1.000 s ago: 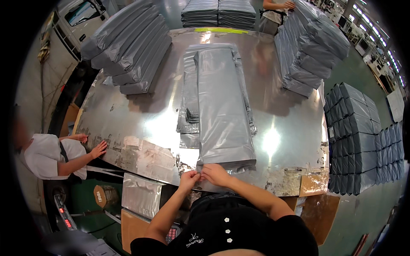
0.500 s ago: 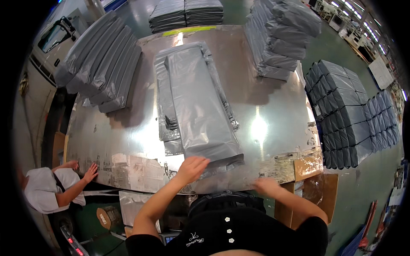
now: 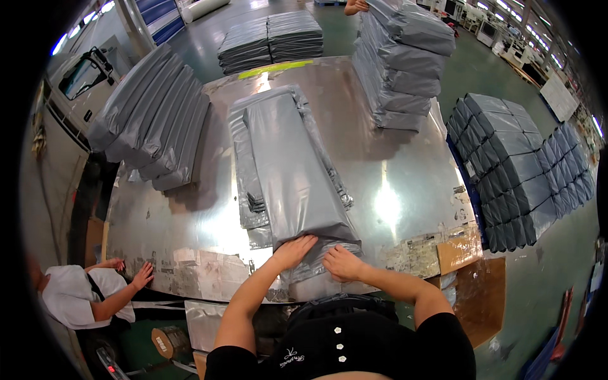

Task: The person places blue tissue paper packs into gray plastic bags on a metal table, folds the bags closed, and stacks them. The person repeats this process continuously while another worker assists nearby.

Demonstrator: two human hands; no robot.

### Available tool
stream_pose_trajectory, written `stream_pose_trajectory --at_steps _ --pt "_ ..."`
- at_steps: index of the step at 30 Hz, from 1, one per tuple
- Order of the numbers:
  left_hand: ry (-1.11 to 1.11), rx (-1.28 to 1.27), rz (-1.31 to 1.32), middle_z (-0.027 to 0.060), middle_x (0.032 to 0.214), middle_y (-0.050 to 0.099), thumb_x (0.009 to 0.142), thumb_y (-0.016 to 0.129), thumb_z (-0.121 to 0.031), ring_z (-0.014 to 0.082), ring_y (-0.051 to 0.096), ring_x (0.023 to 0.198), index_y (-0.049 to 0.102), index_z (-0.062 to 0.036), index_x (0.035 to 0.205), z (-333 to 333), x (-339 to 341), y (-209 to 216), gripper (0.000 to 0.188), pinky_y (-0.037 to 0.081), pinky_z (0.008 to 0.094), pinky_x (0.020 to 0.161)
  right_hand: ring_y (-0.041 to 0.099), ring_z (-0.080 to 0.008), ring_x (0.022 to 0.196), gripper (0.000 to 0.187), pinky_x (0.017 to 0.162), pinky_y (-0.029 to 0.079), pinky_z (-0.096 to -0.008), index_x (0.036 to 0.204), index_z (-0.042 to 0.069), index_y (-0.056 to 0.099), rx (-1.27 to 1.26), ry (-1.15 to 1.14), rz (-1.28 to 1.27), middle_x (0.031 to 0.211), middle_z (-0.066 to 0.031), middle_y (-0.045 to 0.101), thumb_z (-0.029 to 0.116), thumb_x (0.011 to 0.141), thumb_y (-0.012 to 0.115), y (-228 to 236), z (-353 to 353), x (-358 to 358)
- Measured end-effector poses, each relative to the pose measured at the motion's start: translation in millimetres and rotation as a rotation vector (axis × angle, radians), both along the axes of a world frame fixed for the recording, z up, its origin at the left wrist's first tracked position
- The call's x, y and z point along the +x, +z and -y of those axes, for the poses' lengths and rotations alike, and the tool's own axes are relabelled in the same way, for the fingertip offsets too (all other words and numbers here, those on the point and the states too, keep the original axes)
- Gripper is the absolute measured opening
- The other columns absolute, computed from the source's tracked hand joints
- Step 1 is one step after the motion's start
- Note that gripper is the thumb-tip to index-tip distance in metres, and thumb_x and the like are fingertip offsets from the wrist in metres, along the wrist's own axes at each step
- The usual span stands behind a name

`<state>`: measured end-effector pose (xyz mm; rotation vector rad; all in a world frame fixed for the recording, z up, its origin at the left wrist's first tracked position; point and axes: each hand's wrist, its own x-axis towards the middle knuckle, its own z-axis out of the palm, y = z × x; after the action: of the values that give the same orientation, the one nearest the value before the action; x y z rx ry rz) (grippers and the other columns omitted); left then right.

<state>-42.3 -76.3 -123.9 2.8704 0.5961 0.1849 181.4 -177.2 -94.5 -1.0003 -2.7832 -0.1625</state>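
A long grey plastic bag, filled and pillow-shaped, lies lengthwise on the metal table in front of me. Beneath it is a pile of flat grey plastic bags, showing along its sides. My left hand rests on the near left corner of the filled bag, fingers stretched out. Close beside it, my right hand is closed, its curled fingers on the loose plastic at the bag's near end. How much plastic those fingers grip is partly hidden.
Stacks of filled grey bags stand at the table's left and far right. A co-worker's hands are at the left edge. Another person's hand touches the far right stack. Strapped bales and a cardboard box stand to the right.
My right hand has come left from the table's front edge onto the bag's near end. My left hand has shifted slightly right. A person's hand has appeared at the far right stack.
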Motion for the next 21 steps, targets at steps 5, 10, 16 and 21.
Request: stream_pose_trajectory --at_steps 5,10,16,21 --pt "0.031 -0.089 0.026 0.0136 0.128 0.049 0.085 0.05 -0.006 0.029 0.052 0.113 0.039 -0.0025 0.134 1 8 11 0.051 0.046 0.0378 0.092 0.051 -0.0235 0.089 0.019 0.081 0.038 -0.0381 0.086 0.008 0.058 0.026 0.018 0.075 0.085 -0.0066 0.055 0.023 0.074 0.059 -31 -3 0" --pt "0.085 -0.229 0.031 0.0143 0.125 0.051 0.084 0.051 -0.004 0.0316 0.053 0.111 0.037 -0.0059 0.136 1 2 18 0.054 0.047 0.0396 0.09 0.051 -0.0241 0.09 0.017 0.081 0.038 -0.0381 0.086 0.009 0.058 -0.147 -0.041 -0.058 0.086 -0.007 0.055 0.023 0.077 0.057 21 -22 -6" --pt "0.136 -0.345 0.038 0.0162 0.126 0.05 0.083 0.052 -0.003 0.0351 0.052 0.112 0.036 -0.008 0.138 -2 6 15 0.057 0.046 0.0415 0.091 0.052 -0.0251 0.084 0.021 0.075 0.038 -0.0392 0.085 0.008 0.055 0.043 0.07 0.094 0.081 -0.0082 0.053 0.024 0.072 0.06 -38 -1 -7" --pt "0.13 -0.392 0.084 0.0184 0.124 0.052 0.083 0.055 -0.005 0.036 0.054 0.11 0.037 -0.0064 0.137 2 0 29 0.057 0.045 0.0415 0.092 0.053 -0.0274 0.083 0.02 0.075 0.04 -0.0402 0.085 0.006 0.054 -0.084 0.028 -0.031 0.081 -0.0095 0.055 0.02 0.072 0.06 -19 -11 -11"
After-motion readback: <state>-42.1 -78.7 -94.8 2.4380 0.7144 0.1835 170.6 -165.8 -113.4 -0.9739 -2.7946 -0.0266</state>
